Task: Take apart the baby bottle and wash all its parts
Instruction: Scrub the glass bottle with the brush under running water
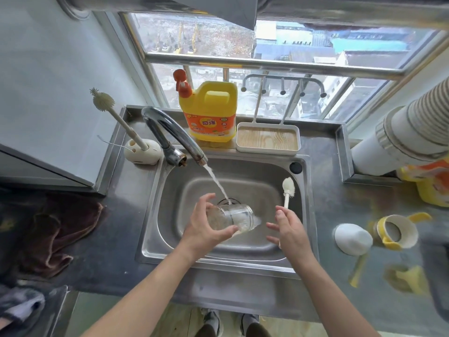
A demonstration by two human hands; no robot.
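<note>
Though cluttered, steel counter (pixel 328 198) beneath window (pixel 206 35).

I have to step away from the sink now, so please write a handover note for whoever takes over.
Left hand holds the glass bottle on its side under the running tap, over the sink.
Right hand holds the small brush, outside the bottle.
White cap and yellow collar lie on the counter to the right.
Done: bottle taken apart.
Left, likely: finish the bottle, wash the other parts.
</note>
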